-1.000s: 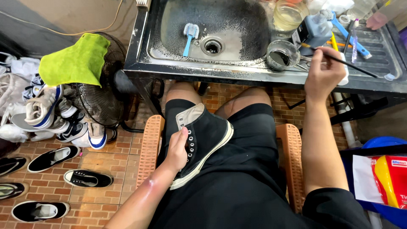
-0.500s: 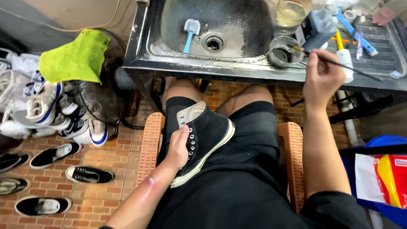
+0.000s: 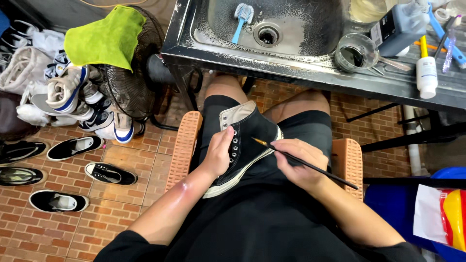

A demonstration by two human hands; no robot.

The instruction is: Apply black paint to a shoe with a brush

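Note:
A black high-top sneaker (image 3: 250, 133) with a white sole lies on my lap, its opening toward the sink. My left hand (image 3: 218, 150) grips its laced side and holds it steady. My right hand (image 3: 298, 160) holds a thin black paintbrush (image 3: 310, 166); the brush tip rests at the shoe's upper, close to the eyelets. I sit on an orange woven chair (image 3: 183, 145).
A steel sink (image 3: 291, 41) ahead holds a blue brush (image 3: 240, 19); a glass cup (image 3: 354, 52), a dark bottle (image 3: 398, 29) and a white bottle (image 3: 427, 75) stand on its right. A fan (image 3: 133, 82) under a green cloth (image 3: 104, 41) and several shoes (image 3: 73, 145) are at left.
My right hand came down from the sink counter with the paintbrush and now rests at the shoe on my lap. My left hand stays on the shoe.

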